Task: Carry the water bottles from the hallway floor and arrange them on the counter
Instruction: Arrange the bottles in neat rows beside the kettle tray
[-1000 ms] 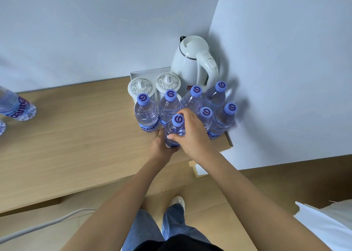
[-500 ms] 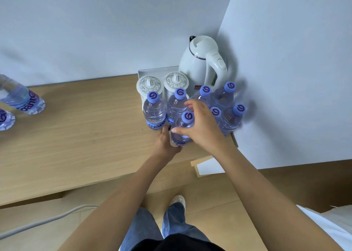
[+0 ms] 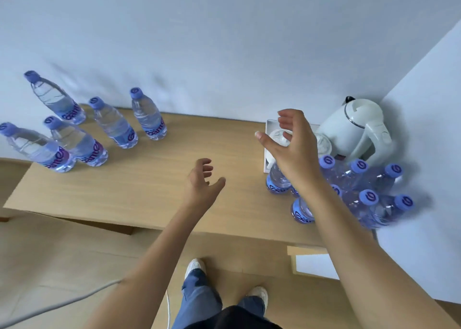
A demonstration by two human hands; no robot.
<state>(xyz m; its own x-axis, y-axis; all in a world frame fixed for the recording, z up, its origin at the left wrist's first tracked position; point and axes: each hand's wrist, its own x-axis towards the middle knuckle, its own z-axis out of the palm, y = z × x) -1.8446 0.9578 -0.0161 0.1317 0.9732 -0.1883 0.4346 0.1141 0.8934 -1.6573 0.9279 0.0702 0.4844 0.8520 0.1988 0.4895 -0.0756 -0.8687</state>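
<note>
While both hands (image 3: 203, 179) hover empty, five bottles (image 3: 113, 123) stand left.

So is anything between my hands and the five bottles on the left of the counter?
Nothing visible. Bare counter lies between the left hand and the five bottles; the right hand hovers over the other cluster.

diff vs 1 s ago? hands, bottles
Both hands let go of the front bottle and lifted off it: left hand drew back left over the counter, right hand rose above the cluster, no grip on anything. The bottle stays standing with the cluster beside the kettle.
</note>
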